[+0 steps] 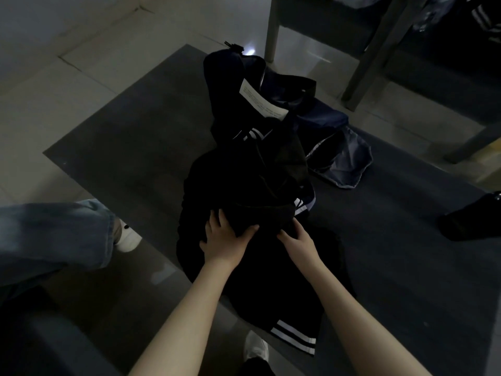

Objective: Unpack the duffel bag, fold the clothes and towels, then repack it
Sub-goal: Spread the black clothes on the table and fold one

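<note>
Striped hem of a black garment [294, 339] hangs over the near edge of the table [122, 137], bare tabletop wide on both sides; left hand [225, 240] clasps a fold of it between thumb and spread fingers, right hand [295, 240] pinches it with curled fingers; just beyond them the open duffel bag [225, 85] runs lengthwise toward the far edge; denim [344, 161] lies to its right.

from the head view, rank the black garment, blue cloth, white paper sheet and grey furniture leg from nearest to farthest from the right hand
1. black garment: under the right hand, which grips it.
2. blue cloth: beyond the hand, off to the right.
3. white paper sheet: farther back, on the duffel bag.
4. grey furniture leg: farthest, at the top of the view.
</note>
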A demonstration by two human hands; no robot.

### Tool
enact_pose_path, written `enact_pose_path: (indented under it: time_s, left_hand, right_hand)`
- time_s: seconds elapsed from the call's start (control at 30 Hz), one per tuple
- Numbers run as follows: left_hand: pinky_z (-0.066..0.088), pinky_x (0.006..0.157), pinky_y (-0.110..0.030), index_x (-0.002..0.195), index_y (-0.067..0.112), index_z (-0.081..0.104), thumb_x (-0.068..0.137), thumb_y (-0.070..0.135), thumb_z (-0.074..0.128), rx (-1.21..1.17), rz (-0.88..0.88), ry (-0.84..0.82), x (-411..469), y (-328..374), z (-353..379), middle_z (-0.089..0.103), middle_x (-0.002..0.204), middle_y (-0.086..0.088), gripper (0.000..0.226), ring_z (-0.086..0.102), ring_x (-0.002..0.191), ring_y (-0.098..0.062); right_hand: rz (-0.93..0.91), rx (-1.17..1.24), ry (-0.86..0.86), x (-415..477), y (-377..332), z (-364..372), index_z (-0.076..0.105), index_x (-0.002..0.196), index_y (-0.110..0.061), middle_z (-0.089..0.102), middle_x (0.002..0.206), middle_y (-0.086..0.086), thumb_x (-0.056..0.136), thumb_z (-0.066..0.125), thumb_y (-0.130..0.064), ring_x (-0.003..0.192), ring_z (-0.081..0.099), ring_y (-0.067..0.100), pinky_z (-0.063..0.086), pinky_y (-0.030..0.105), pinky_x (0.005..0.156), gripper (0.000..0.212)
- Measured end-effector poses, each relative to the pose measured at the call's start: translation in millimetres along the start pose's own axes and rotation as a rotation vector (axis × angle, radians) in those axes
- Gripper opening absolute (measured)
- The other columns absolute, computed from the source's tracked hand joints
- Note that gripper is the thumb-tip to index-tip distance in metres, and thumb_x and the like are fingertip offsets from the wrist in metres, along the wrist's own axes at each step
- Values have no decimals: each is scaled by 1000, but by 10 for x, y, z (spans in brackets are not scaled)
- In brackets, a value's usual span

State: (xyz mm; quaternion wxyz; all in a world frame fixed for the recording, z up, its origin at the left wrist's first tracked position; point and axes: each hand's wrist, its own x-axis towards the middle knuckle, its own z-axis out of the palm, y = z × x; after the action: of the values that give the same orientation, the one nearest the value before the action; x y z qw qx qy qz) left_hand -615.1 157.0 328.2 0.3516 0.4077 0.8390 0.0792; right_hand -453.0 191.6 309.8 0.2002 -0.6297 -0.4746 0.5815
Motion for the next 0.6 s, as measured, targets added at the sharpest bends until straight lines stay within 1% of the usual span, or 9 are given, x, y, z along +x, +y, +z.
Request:
enact_pose_path:
  time_s: [0.1,0.17,0.23,0.3,0.37,0.43,0.5,0.57,0.6]
  left_hand:
    - [18,114,-54,152,21,-4,85,69,41,36,40,18,-82,-32,-7,-1,160,-1,93,7,146,-24]
    - [22,113,-51,153,22,2,90,63,39,43,79,35,-154,-63,-27,5,160,-1,83,12,146,-25]
    - [28,111,-48,152,20,15,94,55,40,7,114,60,-229,-86,-68,15,158,-3,73,20,143,-26]
    - [32,110,-45,149,17,26,96,50,40,-75,131,79,-286,-107,-128,27,154,-5,64,27,140,-27]
    - [34,109,-43,146,15,33,97,46,41,-167,131,72,-318,-135,-200,35,150,-5,58,33,136,-26]
    - [37,106,-42,142,16,41,98,41,43,-205,159,54,-335,-161,-270,43,143,-4,51,41,130,-26]
    - [41,101,-41,135,17,49,98,36,46,-246,180,46,-342,-182,-326,51,134,-3,42,47,123,-25]
    - [44,98,-43,129,15,53,97,32,47,-258,158,70,-335,-198,-372,55,128,-5,37,51,116,-25]
    - [45,95,-44,127,14,53,97,31,47,-229,138,101,-319,-213,-394,55,126,-7,36,52,113,-26]
  right_hand:
    - [-47,-13,56,-121,30,-94,55,128,-26,58,127,-5,87,63,-23,118,53,11,43,35,102,43]
    - [-44,-65,105,-228,34,-189,50,135,-20,50,137,-2,88,63,-22,127,45,14,37,33,108,49]
    - [-65,-148,163,-358,5,-276,45,139,-17,43,143,-1,88,63,-24,133,38,15,32,30,109,54]
    - [-141,-255,242,-484,-72,-333,45,140,-18,40,146,0,88,63,-26,136,34,17,30,35,112,55]
    - [-265,-363,289,-583,-217,-343,44,140,-22,39,147,-4,88,63,-33,137,31,16,28,40,113,56]
    - [-389,-429,238,-616,-415,-286,41,142,-26,38,148,-6,86,61,-46,137,29,14,25,39,114,62]
    - [-460,-609,152,-560,-590,-153,41,142,-27,44,143,-6,84,56,-57,134,33,17,25,36,111,67]
    - [-467,-803,109,-485,-685,-17,49,135,-23,57,126,-1,86,57,-51,123,45,22,32,35,101,57]
    - [-448,-818,113,-455,-702,16,56,127,-20,62,116,1,89,58,-43,115,51,24,37,35,94,45]
